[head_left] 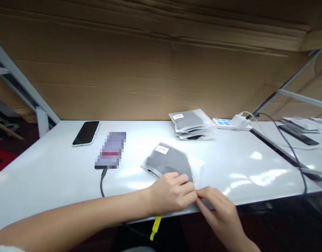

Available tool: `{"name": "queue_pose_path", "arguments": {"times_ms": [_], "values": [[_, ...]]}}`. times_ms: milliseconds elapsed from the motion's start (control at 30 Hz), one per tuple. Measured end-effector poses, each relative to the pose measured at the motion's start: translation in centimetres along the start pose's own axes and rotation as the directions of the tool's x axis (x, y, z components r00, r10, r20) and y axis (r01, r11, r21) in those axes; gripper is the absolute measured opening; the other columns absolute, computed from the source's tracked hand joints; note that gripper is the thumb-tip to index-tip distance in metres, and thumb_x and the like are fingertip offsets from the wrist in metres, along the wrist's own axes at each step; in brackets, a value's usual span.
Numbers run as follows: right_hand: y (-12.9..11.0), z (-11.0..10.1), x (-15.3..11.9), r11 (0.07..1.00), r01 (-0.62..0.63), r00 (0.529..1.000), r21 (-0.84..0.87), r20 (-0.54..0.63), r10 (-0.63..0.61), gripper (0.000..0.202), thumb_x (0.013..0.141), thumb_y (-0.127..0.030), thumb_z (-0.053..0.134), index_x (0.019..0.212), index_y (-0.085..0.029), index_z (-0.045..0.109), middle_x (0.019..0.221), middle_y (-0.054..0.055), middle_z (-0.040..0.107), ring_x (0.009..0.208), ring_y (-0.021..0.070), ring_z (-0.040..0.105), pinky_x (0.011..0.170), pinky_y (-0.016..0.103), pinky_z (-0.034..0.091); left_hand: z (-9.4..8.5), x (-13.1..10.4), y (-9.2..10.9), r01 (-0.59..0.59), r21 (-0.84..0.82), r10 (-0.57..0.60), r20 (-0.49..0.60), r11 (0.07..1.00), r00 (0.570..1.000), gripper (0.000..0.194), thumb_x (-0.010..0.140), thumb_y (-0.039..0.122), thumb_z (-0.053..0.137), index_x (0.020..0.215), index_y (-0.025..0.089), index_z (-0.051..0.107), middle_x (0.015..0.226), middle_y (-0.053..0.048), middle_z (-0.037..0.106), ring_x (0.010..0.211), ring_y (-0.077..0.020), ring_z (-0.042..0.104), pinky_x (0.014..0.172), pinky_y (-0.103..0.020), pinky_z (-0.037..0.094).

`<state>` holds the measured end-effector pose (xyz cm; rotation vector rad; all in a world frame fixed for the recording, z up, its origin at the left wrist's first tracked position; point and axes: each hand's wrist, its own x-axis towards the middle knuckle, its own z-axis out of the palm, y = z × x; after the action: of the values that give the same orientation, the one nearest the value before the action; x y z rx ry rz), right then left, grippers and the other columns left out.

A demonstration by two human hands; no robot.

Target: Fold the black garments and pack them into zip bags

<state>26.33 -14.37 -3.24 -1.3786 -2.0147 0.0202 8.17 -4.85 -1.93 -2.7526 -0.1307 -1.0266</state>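
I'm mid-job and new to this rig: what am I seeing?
No machine: a person works bare-handed, seen from a camera worn on the head, looking forward and down. The left hand is closed on the near edge of a grey packet; the right hand meets it there, though what it pinches is hidden. Farther back on the white table lie a stack of similar packets and a power strip; to the left, a dark-screened phone and a blurred device with a cable.

Readable text: none | white label (162,149) on gray bag (173,162): print too small | second white label (178,116) on bag stack (194,120), behind gray bag: print blurred
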Motion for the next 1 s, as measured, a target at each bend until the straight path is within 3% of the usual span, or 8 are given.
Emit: {"name": "queue_pose_path", "arguments": {"times_ms": [233, 400, 500, 600, 700, 800, 900, 1000], "values": [[0.0, -0.4, -0.7, 1.000, 0.010, 1.000, 0.004, -0.015, -0.009, 0.015, 0.090, -0.013, 0.053, 0.090, -0.023, 0.064, 0.071, 0.001, 0.068, 0.059, 0.0158, 0.062, 0.057, 0.028, 0.049, -0.2, 0.1, 0.1, -0.030, -0.079, 0.031, 0.014, 0.996, 0.999, 0.022, 0.093, 0.015, 0.051, 0.071, 0.018, 0.054, 0.069, 0.000, 0.054, 0.066, -0.0150, 0.046, 0.053, -0.031, 0.029], [0.2, -1.9, -1.7, 0.997, -0.074, 0.996, 0.014, -0.049, 0.075, 0.010, 0.089, -0.019, 0.057, 0.090, -0.025, 0.065, 0.075, 0.002, 0.070, 0.065, 0.0181, 0.066, 0.061, 0.028, 0.052, -0.2, -0.5, -0.2, 0.062, -0.056, -0.050, 0.207, 0.996, 0.977, 0.017, 0.093, 0.016, 0.052, 0.076, 0.019, 0.054, 0.076, -0.001, 0.058, 0.073, -0.0165, 0.048, 0.055, -0.031, 0.030], [0.8, -3.4, -2.1, 0.985, -0.169, 0.978, 0.026, -0.118, 0.171, 0.007, 0.087, -0.027, 0.062, 0.083, -0.025, 0.067, 0.073, 0.001, 0.071, 0.063, 0.0180, 0.066, 0.060, 0.026, 0.053, -0.6, -1.3, -1.2, 0.127, -0.006, -0.121, 0.247, 0.992, 0.961, 0.015, 0.091, 0.015, 0.054, 0.077, 0.019, 0.054, 0.076, -0.001, 0.058, 0.074, -0.0170, 0.049, 0.057, -0.032, 0.031], [1.3, -5.0, -2.4, 0.950, -0.306, 0.929, 0.054, -0.202, 0.311, 0.015, 0.083, -0.037, 0.064, 0.075, -0.025, 0.067, 0.067, 0.000, 0.068, 0.057, 0.0174, 0.064, 0.056, 0.025, 0.053, -1.7, -1.9, -2.3, 0.125, 0.058, -0.136, 0.278, 0.990, 0.951, 0.016, 0.093, 0.014, 0.050, 0.079, 0.020, 0.055, 0.077, -0.001, 0.058, 0.075, -0.0163, 0.050, 0.060, -0.032, 0.034], [1.5, -6.1, -2.5, 0.876, -0.478, 0.843, 0.062, -0.246, 0.477, 0.023, 0.080, -0.046, 0.065, 0.070, -0.025, 0.065, 0.064, 0.000, 0.066, 0.053, 0.0170, 0.061, 0.051, 0.024, 0.051, -2.9, -2.3, -3.1, 0.120, 0.148, -0.153, 0.244, 0.982, 0.958, 0.019, 0.094, 0.012, 0.047, 0.078, 0.019, 0.054, 0.076, 0.000, 0.059, 0.074, -0.0161, 0.051, 0.060, -0.031, 0.035], [1.7, -6.3, -2.8, 0.834, -0.542, 0.793, 0.101, -0.267, 0.548, 0.023, 0.076, -0.047, 0.066, 0.069, -0.025, 0.066, 0.066, 0.000, 0.067, 0.053, 0.0168, 0.060, 0.051, 0.024, 0.051, -3.5, -2.7, -3.3, 0.129, 0.195, -0.168, 0.201, 0.972, 0.965, 0.021, 0.092, 0.008, 0.047, 0.075, 0.019, 0.053, 0.073, 0.000, 0.059, 0.072, -0.0160, 0.052, 0.058, -0.029, 0.035], [2.0, -6.0, -2.8, 0.805, -0.563, 0.761, 0.187, -0.262, 0.593, 0.022, 0.073, -0.046, 0.068, 0.070, -0.024, 0.066, 0.067, 0.000, 0.069, 0.057, 0.0184, 0.065, 0.056, 0.025, 0.054, -3.6, -2.8, -3.1, 0.141, 0.165, -0.170, 0.178, 0.976, 0.969, 0.020, 0.090, 0.009, 0.048, 0.074, 0.018, 0.054, 0.073, -0.001, 0.060, 0.071, -0.0161, 0.054, 0.058, -0.028, 0.039], [2.5, -6.0, -2.0, 0.745, -0.608, 0.718, 0.274, -0.210, 0.664, 0.023, 0.072, -0.046, 0.069, 0.072, -0.024, 0.066, 0.071, 0.002, 0.073, 0.067, 0.0228, 0.071, 0.059, 0.027, 0.057, -4.1, -2.0, -2.9, 0.305, 0.011, -0.304, 0.117, 0.952, 0.945, 0.017, 0.091, 0.015, 0.048, 0.076, 0.018, 0.056, 0.080, -0.003, 0.062, 0.074, -0.0155, 0.057, 0.062, -0.027, 0.046]]}}
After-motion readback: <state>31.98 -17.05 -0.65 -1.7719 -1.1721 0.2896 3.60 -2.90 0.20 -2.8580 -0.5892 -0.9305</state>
